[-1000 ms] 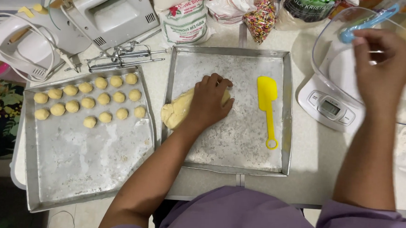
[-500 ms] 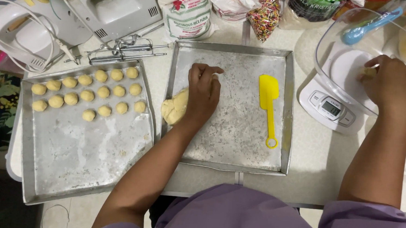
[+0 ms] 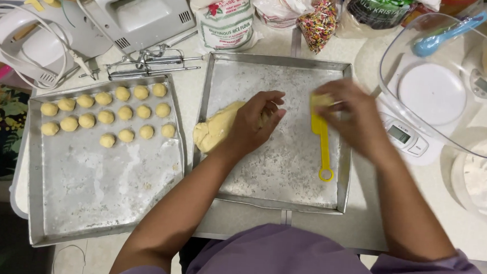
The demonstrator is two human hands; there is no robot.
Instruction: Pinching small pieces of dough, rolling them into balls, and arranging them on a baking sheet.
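Observation:
My left hand [image 3: 255, 121] presses down on a pale yellow dough lump [image 3: 213, 132], fingers curled into its right end, at the left side of a floured metal tray [image 3: 274, 72]. Blurred, my right hand [image 3: 350, 117] hovers over the blade of a yellow spatula [image 3: 323, 149] that lies in the same tray. A yellow bit shows at its fingertips; whether that is dough or the blade, I cannot tell. A second floured tray [image 3: 101, 202] to the left carries several small dough balls [image 3: 106, 116] in rows along its far end.
A white hand mixer [image 3: 133, 11] and its loose beaters [image 3: 147, 62] lie behind the trays. A flour bag [image 3: 227, 19] and a sprinkles bag [image 3: 319, 24] stand at the back. On the right a clear bowl [image 3: 446, 86] with a blue spoon [image 3: 446, 33] sits on a kitchen scale [image 3: 404, 134].
My right hand has come down from the clear bowl on the scale to the spatula's blade in the tray. My left hand stays on the dough lump.

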